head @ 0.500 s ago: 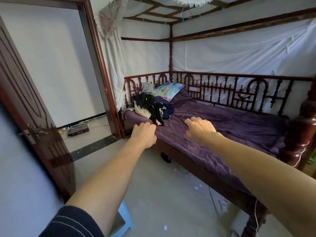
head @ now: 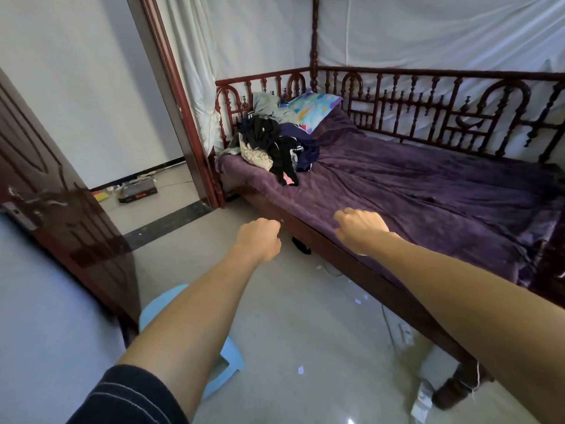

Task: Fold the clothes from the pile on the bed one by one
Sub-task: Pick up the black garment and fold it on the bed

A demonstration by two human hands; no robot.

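Observation:
A pile of clothes (head: 275, 142), mostly black and navy with a grey piece and a pale patterned piece, lies at the far left end of the bed (head: 428, 191), which is covered in a purple blanket. My left hand (head: 260, 238) hangs over the floor just short of the bed's front rail, fingers curled, holding nothing. My right hand (head: 357, 228) hovers over the blanket's front edge, fingers also curled and empty. Both hands are well short of the pile.
A colourful pillow (head: 315, 107) leans behind the pile. A carved wooden railing (head: 428, 108) rims the bed's back and left end. A dark door (head: 61, 215) stands open at left. A light-blue stool (head: 226, 359) sits below my left arm.
The view has tilted downward and both hands now sit lower in it, nearer the bed's front edge. Both stay curled and empty.

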